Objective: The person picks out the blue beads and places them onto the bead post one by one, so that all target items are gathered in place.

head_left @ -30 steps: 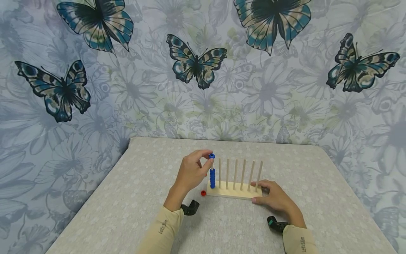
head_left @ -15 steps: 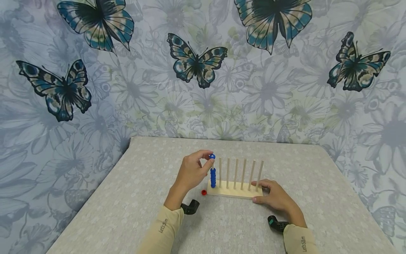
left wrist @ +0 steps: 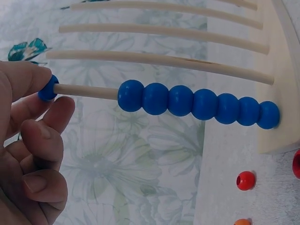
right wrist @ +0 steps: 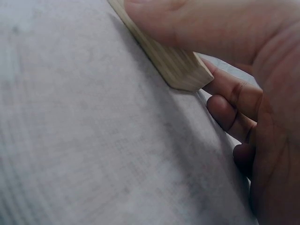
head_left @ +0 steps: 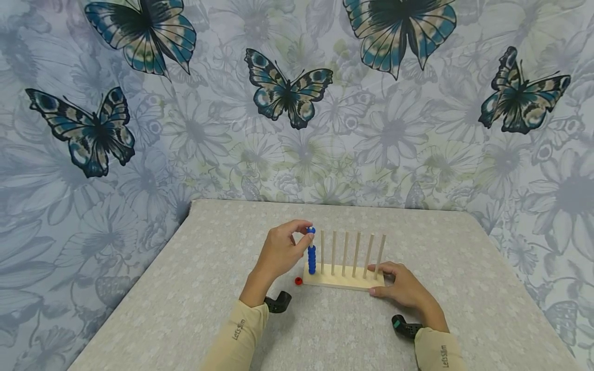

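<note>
At the top of the leftmost peg (head_left: 311, 243), my left hand (head_left: 280, 247) pinches a blue bead (left wrist: 48, 89) between thumb and fingertip. The peg's end runs into that bead. Lower on the same peg, several blue beads (left wrist: 180, 101) sit stacked down to the wooden base (head_left: 341, 280), with bare peg between them and the pinched one. My right hand (head_left: 401, 286) grips the right end of the base, thumb along the front edge and fingers behind. In the right wrist view the base's corner (right wrist: 192, 77) shows between thumb and fingers.
Several more upright pegs (head_left: 345, 252) stand bare along the base. A red bead (head_left: 298, 281) lies on the cloth-covered table (head_left: 223, 232) by the base's left end. The left wrist view also shows an orange bead (left wrist: 242, 221) and another red bead (left wrist: 296, 164).
The pinched blue bead has come down slightly at the peg's top, and the peg's tip now shows at it. My right hand stays on the base.
</note>
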`<state>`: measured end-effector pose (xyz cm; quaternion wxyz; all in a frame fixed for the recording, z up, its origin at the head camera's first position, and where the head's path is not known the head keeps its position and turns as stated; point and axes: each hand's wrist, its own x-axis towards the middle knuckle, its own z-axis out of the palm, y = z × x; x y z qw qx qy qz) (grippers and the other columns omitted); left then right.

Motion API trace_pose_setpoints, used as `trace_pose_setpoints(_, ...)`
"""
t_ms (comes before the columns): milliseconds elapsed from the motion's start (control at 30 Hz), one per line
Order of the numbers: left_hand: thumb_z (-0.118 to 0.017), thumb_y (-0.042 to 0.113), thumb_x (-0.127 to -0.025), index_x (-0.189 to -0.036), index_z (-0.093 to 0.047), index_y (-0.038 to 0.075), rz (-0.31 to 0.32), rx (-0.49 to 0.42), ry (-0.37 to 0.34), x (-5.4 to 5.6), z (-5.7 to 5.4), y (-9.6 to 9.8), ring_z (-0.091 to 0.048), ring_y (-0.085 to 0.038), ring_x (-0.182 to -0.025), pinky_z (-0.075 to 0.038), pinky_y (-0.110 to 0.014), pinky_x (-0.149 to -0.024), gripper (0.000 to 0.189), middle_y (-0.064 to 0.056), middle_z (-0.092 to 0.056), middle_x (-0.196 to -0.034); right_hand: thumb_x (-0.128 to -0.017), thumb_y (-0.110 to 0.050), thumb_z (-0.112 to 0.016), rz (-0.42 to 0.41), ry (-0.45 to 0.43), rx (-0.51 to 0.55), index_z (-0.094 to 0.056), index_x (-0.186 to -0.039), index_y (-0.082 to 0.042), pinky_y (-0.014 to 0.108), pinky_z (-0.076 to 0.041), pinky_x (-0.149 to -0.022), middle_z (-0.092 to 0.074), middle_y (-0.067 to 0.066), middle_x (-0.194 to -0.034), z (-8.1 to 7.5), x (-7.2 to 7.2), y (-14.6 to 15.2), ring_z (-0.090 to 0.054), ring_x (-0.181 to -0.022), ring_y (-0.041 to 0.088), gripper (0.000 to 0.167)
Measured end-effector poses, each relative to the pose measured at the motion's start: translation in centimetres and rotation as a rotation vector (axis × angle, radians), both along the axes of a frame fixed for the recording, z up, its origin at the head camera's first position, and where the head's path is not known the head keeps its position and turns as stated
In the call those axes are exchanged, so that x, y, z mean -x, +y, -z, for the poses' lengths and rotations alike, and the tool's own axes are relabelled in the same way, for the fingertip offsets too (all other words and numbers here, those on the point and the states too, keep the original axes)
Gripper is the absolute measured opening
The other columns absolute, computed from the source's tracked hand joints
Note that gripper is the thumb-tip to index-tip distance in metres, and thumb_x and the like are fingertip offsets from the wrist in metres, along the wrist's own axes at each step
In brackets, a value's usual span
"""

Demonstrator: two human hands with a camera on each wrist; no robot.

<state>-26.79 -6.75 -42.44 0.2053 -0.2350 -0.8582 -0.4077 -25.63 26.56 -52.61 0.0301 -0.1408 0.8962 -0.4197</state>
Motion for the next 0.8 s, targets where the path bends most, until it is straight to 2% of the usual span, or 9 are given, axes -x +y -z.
trace_pose_setpoints(167,-0.066,0.030,-0.097,-0.119,-0.071,0.022,-0.005,-0.006,-0.007,0.0,0.0,-0.1,-0.052,-0.004,-0.049,-0.046,-0.025,-0.046,0.024,0.006,-0.070,-0.111,-0.075,-0.036,-0.088,-0.008,0.008,0.005,-0.068,-0.128,-0.017,0.066,-0.030,-0.112,-0.064,0.008,-0.134,0.0,0.0,0.1,-0.049,-0.134,0.040,0.060)
trace_pose_setpoints(367,-0.065,0.030,-0.099,-0.118,-0.071,0.021,-0.019,-0.014,0.079,0.1,-0.2,-0.5,-0.049,-0.004,-0.053,-0.046,-0.023,-0.049,0.022,0.004,-0.069,-0.110,-0.075,-0.036,-0.088,-0.001,0.009,0.004,-0.069,-0.127,-0.018,0.066,-0.031,-0.112,-0.064,0.008,-0.135,0.0,-0.2,0.1,-0.049,-0.135,0.040,0.059)
trace_pose_setpoints(600,-0.064,0.025,-0.099,-0.114,-0.072,0.017,-0.113,-0.084,0.169,0.1,-0.5,-2.4,-0.048,-0.005,-0.051,-0.046,-0.024,-0.047,0.019,0.001,-0.069,-0.100,-0.076,-0.039,-0.087,-0.034,0.024,0.001,-0.067,-0.130,-0.019,0.065,-0.031,-0.113,-0.063,0.008,-0.136,0.4,0.0,-0.3,-0.047,-0.136,0.041,0.061)
trace_pose_setpoints(733,-0.061,0.023,-0.101,-0.115,-0.072,0.014,-0.181,-0.088,0.183,0.4,0.0,-3.3,-0.049,-0.005,-0.054,-0.046,-0.023,-0.050,0.020,-0.001,-0.070,-0.100,-0.077,-0.043,-0.085,-0.042,0.016,-0.006,-0.066,-0.131,-0.027,0.066,-0.031,-0.113,-0.061,0.005,-0.138,0.5,0.1,0.0,-0.045,-0.138,0.040,0.060)
trace_pose_setpoints(800,-0.059,0.022,-0.102,-0.117,-0.070,0.013,-0.186,-0.092,0.179,0.8,0.4,-3.6,-0.050,-0.005,-0.057,-0.046,-0.023,-0.051,0.021,-0.001,-0.069,-0.102,-0.081,-0.043,-0.082,-0.065,0.023,0.009,-0.064,-0.133,-0.029,0.064,-0.033,-0.112,-0.060,0.004,-0.140,0.5,0.1,0.4,-0.046,-0.136,0.038,0.057)
